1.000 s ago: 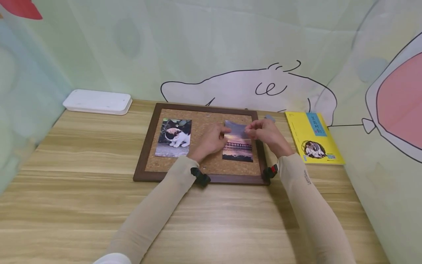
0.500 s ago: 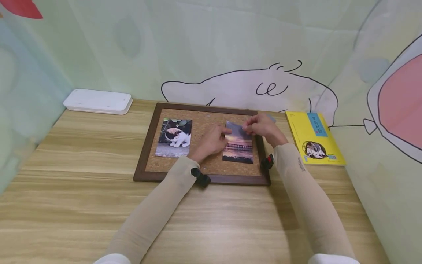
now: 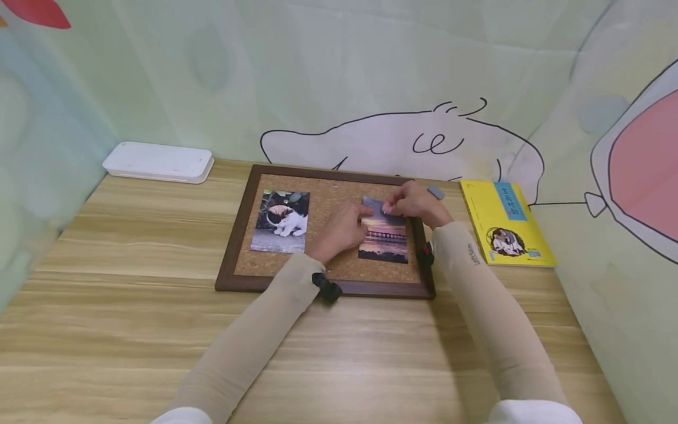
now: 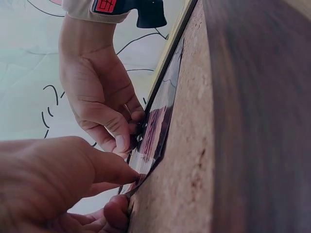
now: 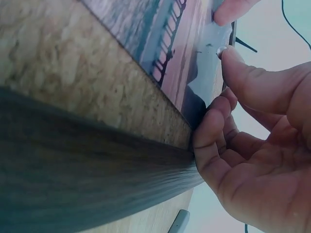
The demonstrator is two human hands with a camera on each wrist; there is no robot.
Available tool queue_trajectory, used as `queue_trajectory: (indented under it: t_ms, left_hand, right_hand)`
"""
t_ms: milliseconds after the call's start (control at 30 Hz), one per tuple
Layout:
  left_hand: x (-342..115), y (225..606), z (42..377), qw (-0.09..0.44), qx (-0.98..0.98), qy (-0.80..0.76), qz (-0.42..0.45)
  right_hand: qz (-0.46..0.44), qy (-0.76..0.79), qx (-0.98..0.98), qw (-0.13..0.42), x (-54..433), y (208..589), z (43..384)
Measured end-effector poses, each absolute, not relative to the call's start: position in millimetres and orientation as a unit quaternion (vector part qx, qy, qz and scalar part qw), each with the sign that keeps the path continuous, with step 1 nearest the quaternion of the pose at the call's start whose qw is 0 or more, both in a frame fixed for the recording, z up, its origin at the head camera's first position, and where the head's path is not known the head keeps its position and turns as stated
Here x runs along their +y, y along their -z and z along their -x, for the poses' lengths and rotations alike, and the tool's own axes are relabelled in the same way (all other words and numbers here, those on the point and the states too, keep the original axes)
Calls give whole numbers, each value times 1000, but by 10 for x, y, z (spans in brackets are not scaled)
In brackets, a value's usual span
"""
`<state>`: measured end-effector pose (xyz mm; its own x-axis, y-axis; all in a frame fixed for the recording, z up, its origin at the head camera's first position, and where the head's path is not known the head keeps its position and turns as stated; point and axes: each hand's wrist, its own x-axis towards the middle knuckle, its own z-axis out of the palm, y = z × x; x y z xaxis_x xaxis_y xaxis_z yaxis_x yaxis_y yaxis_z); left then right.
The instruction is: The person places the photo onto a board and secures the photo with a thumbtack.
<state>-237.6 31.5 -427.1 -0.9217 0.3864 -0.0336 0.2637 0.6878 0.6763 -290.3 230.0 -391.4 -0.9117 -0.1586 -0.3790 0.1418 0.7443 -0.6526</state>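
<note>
A sunset photo (image 3: 382, 241) lies on the right part of a cork board (image 3: 333, 191) with a dark wooden frame. My left hand (image 3: 341, 229) rests on the board, its index fingertip pressing the photo's left edge near the top. Near the photo's top middle, my right hand (image 3: 415, 203) pinches a small shiny thumbtack (image 5: 221, 51) against the picture. The other fingers of that hand lie by the board's edge in the right wrist view. To the left, a cat photo (image 3: 281, 221) is fixed on the cork, with a small shiny dot at its top.
A yellow book (image 3: 505, 221) lies right of the board. Just past the board's upper right corner sits a small grey object (image 3: 436, 192). At the back left stands a white case (image 3: 159, 162). A printed cloth wall (image 3: 339, 70) encloses the wooden table (image 3: 339, 359).
My right hand has moved left, from the photo's right edge to its top middle, with the thumbtack. The left hand has stayed almost in place.
</note>
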Motion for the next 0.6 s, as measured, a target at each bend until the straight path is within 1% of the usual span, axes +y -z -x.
queue_trajectory:
  t_ms: [200,333,600]
  left_hand:
    - [303,4293,2374,92,912,-361,-172]
    - [310,4304,2379,96,909,-368,-170]
    - [323,4308,2392,103,906,-375,-164]
  right_hand:
    - [10,352,911,213,2282,3928,2902]
    - [16,354,912,204,2316,3944,2908]
    - [5,349,915,203,2306,3935,2923]
